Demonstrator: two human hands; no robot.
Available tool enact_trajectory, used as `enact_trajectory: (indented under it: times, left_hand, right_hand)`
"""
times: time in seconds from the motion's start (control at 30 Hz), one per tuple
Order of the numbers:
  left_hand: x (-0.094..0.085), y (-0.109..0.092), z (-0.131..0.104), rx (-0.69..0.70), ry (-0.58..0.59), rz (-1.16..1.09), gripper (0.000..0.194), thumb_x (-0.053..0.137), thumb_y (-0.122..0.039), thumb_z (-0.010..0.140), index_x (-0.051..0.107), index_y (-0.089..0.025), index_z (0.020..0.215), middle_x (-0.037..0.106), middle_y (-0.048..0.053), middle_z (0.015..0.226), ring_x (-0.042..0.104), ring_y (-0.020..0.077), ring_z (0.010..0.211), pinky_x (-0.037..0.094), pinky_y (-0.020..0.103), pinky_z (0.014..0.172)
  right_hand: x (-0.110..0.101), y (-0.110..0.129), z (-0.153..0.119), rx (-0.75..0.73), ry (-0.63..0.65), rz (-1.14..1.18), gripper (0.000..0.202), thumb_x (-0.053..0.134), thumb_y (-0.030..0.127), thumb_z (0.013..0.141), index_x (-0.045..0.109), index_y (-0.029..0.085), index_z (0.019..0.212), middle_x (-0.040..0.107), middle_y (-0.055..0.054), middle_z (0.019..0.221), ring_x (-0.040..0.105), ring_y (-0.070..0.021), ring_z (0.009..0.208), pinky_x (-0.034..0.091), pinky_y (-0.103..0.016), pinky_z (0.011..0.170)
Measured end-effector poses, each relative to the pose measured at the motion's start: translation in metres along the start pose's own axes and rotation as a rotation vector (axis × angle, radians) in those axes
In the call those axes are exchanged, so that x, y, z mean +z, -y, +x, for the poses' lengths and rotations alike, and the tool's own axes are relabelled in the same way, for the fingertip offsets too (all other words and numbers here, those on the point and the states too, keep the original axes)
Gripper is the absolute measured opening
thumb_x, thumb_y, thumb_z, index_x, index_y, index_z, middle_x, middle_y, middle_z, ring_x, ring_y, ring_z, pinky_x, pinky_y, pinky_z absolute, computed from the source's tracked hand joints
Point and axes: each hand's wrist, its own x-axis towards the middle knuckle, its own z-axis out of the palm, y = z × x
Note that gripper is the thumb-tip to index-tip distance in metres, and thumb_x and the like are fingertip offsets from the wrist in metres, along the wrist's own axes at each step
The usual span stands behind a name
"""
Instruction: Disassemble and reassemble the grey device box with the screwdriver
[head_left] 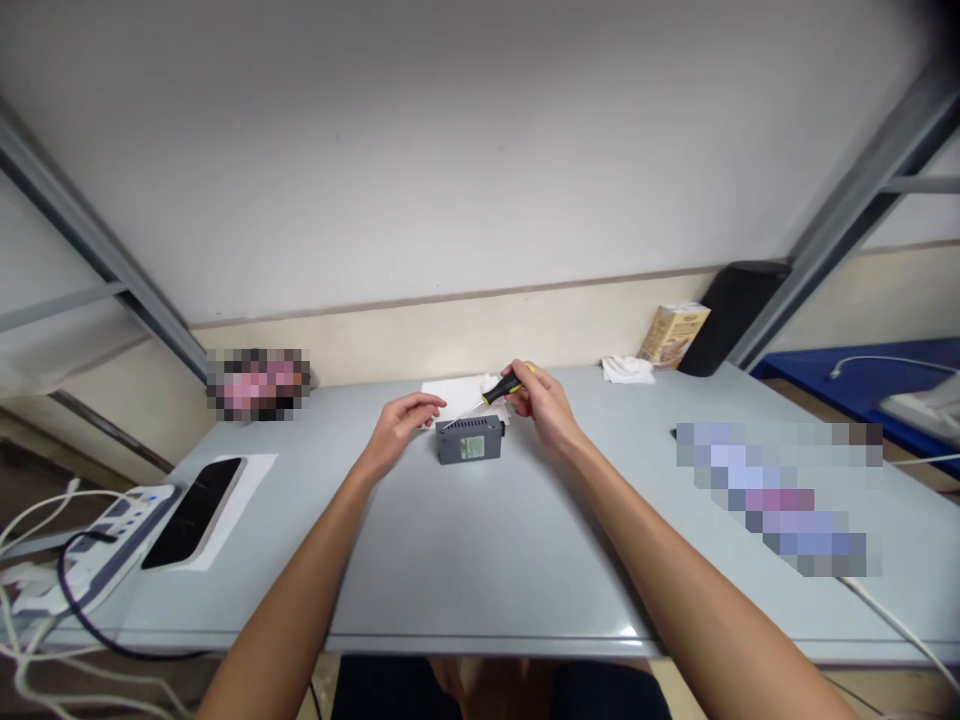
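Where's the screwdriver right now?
In the head view, near the middle, the screwdriver is held in the right hand, its shaft slanting down leftward toward the grey box.

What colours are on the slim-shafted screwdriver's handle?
The handle is black and yellow, in the head view.

2 bare forearms (294, 580) cross the near edge of the smooth grey tabletop (480, 560); the bare left hand (397, 430) extends, fingers slightly bent; the bare right hand (544, 402) curls in a grip.
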Motion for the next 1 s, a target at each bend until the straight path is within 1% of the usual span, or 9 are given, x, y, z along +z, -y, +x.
enact_trajectory:
  times: [0.1,0.23,0.37,0.47,0.57,0.63,0.8,0.93,1.0]
  left_hand:
    - [-0.003,-0.003,-0.001,-0.024,0.101,-0.008,0.026,0.066,-0.039,0.088,0.078,-0.02,0.1,0.075,0.008,0.1,0.065,0.024,0.094,0.048,0.036,0.088]
    - [-0.002,-0.007,-0.002,0.005,0.156,0.055,0.025,0.065,-0.04,0.09,0.079,-0.02,0.096,0.074,0.01,0.108,0.064,0.0265,0.101,0.048,0.038,0.092]
    - [0.001,-0.004,0.0,0.028,0.11,0.097,0.026,0.069,-0.044,0.088,0.078,-0.02,0.089,0.075,0.01,0.107,0.066,0.0259,0.099,0.05,0.037,0.087]
    - [0.0,0.009,0.004,0.04,0.014,0.184,0.028,0.067,-0.046,0.09,0.078,-0.02,0.092,0.075,0.009,0.104,0.065,0.0237,0.094,0.051,0.036,0.083]
    - [-0.003,0.026,0.009,0.078,-0.152,0.38,0.026,0.063,-0.041,0.094,0.08,-0.021,0.097,0.074,0.008,0.102,0.063,0.022,0.09,0.052,0.037,0.086]
    - [-0.005,0.037,0.01,0.111,-0.203,0.551,0.023,0.062,-0.036,0.096,0.08,-0.022,0.099,0.072,0.007,0.099,0.062,0.0239,0.097,0.051,0.04,0.095]
    - [-0.009,0.049,0.008,0.082,-0.11,0.755,0.023,0.06,-0.033,0.1,0.08,-0.024,0.105,0.071,0.008,0.104,0.06,0.0281,0.109,0.049,0.044,0.1]
    - [-0.011,0.052,0.008,0.101,-0.066,0.777,0.025,0.058,-0.033,0.101,0.081,-0.024,0.107,0.071,0.008,0.106,0.06,0.0281,0.109,0.049,0.045,0.102]
    - [-0.013,0.051,0.01,0.129,-0.079,0.766,0.027,0.056,-0.034,0.102,0.08,-0.024,0.108,0.071,0.009,0.106,0.06,0.0276,0.108,0.048,0.045,0.103]
  right_hand:
    - [-0.001,0.0,0.001,-0.005,-0.029,0.012,0.047,0.074,0.067,0.08,0.068,0.021,0.085,0.052,0.004,0.056,0.032,-0.0073,0.046,0.02,-0.024,0.046]
    - [-0.002,0.0,0.001,-0.01,-0.054,0.011,0.047,0.073,0.067,0.08,0.068,0.021,0.085,0.055,0.004,0.059,0.035,-0.0065,0.046,0.022,-0.023,0.045]
    - [-0.002,0.0,0.001,-0.018,-0.069,-0.005,0.049,0.074,0.07,0.077,0.069,0.021,0.085,0.055,0.004,0.06,0.036,-0.0064,0.046,0.023,-0.023,0.044]
    - [-0.002,0.0,0.001,-0.023,-0.078,-0.008,0.05,0.074,0.07,0.076,0.069,0.022,0.088,0.058,0.004,0.063,0.037,-0.006,0.046,0.023,-0.022,0.044]
    - [-0.004,0.0,0.001,-0.032,-0.104,-0.007,0.05,0.074,0.07,0.077,0.07,0.021,0.089,0.06,0.003,0.066,0.036,-0.0053,0.046,0.023,-0.022,0.043]
    - [-0.004,0.0,0.001,-0.025,-0.121,-0.01,0.05,0.074,0.07,0.078,0.069,0.021,0.089,0.06,0.003,0.066,0.037,-0.0052,0.047,0.024,-0.021,0.043]
    - [-0.005,0.0,0.002,-0.004,-0.143,-0.016,0.05,0.074,0.069,0.078,0.07,0.021,0.089,0.059,0.003,0.066,0.038,-0.0054,0.048,0.024,-0.021,0.044]
    - [-0.006,0.001,0.002,0.01,-0.156,-0.008,0.048,0.074,0.068,0.078,0.07,0.021,0.089,0.06,0.003,0.067,0.038,-0.0059,0.048,0.025,-0.021,0.044]
    - [-0.008,0.003,0.003,0.013,-0.169,-0.003,0.047,0.074,0.067,0.078,0.069,0.021,0.089,0.06,0.002,0.066,0.038,-0.0061,0.047,0.024,-0.022,0.043]
